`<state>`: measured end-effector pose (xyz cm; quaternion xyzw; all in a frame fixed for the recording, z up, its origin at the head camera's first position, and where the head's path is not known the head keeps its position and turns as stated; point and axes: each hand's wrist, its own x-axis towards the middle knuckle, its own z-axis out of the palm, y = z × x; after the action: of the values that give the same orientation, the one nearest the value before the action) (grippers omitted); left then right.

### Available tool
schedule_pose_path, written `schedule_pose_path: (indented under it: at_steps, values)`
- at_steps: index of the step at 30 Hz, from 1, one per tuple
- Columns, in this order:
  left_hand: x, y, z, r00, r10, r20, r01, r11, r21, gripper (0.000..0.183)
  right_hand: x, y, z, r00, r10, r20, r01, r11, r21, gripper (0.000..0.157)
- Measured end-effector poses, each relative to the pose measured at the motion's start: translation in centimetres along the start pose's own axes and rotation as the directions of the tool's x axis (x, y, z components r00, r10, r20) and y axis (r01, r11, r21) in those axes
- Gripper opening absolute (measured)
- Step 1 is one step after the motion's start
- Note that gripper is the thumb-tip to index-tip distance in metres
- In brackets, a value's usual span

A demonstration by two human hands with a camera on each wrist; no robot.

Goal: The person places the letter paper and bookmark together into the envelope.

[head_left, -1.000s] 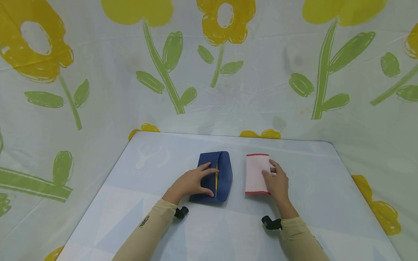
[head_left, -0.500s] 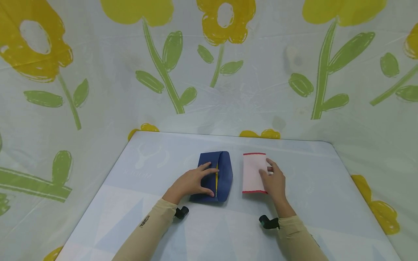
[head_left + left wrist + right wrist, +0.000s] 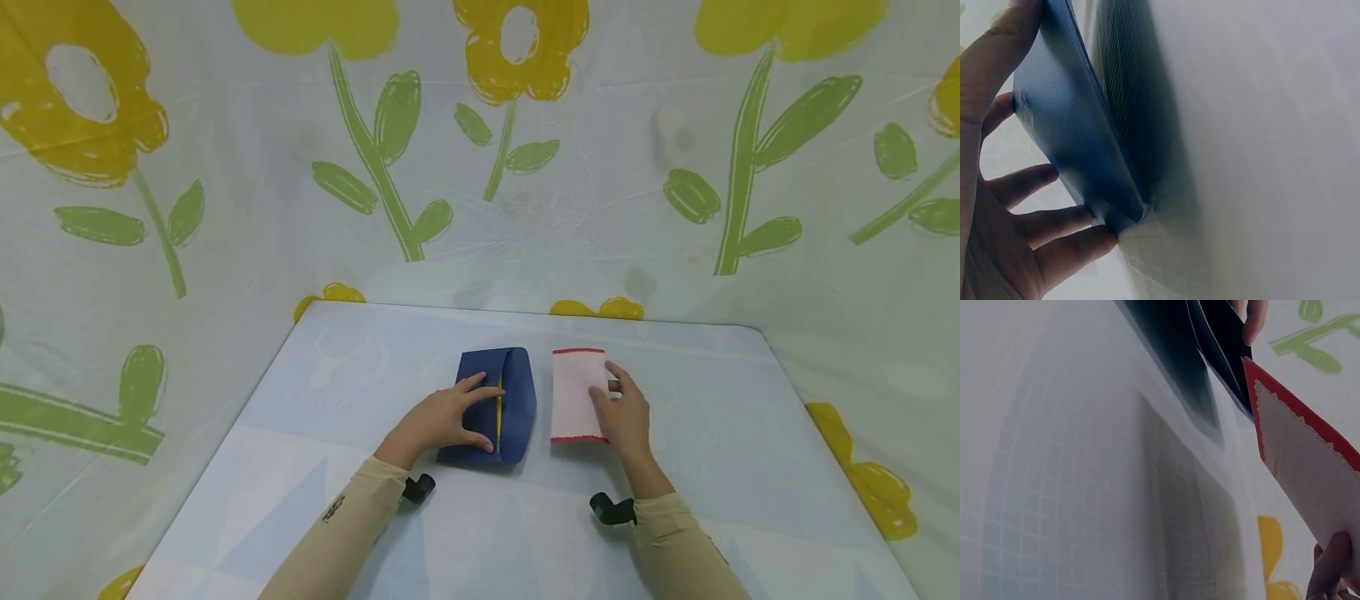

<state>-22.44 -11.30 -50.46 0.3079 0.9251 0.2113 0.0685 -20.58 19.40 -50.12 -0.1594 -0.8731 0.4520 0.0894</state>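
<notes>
A dark blue envelope [image 3: 519, 408] stands over the middle of the table with its flap folded out to the right. Through its opening shows a narrow yellow strip [image 3: 498, 421]. My left hand [image 3: 435, 421] grips the envelope, thumb and fingers spread along it; in the left wrist view the fingertips meet its edge. To the right, my right hand [image 3: 628, 421] pinches a pale pink letter sheet [image 3: 577, 396] by its right side, thumb in front. Red scalloped borders run along the sheet's top and bottom. In the right wrist view the sheet's red corner comes close to the envelope.
A pale patterned cloth covers the table [image 3: 300, 483]. Behind it and at both sides hangs a white curtain [image 3: 600, 217] printed with yellow flowers. Black wrist cameras sit on both wrists, and shadows of the envelope and sheet fall on the table.
My right hand has moved a little to the left with the letter sheet, narrowing the gap to the envelope. The left hand and envelope have hardly moved.
</notes>
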Motion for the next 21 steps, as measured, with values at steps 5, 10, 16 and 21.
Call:
schedule_pose_path:
  at_steps: [5,10,16,21]
  values:
    - [0.1,0.0,0.1,1.0,-0.002,-0.001,0.002,1.0,0.0,0.09,-0.1,-0.3,0.0,1.0,0.001,0.018,-0.001,1.0,0.014,0.061]
    - [0.2,-0.1,0.3,1.0,-0.006,0.0,0.006,1.0,0.004,0.089,-0.1,-0.6,0.2,0.999,0.003,0.035,-0.004,1.0,0.025,0.061]
    - [0.3,-0.2,0.4,1.0,-0.003,0.003,0.003,1.0,0.009,0.089,-0.2,-0.9,0.7,0.999,-0.007,0.035,0.006,1.0,0.025,0.061]
    - [0.3,-0.2,0.4,1.0,0.003,0.001,-0.003,1.0,0.019,0.089,-0.2,-0.9,1.1,0.999,-0.019,0.028,0.018,0.999,0.027,0.06]
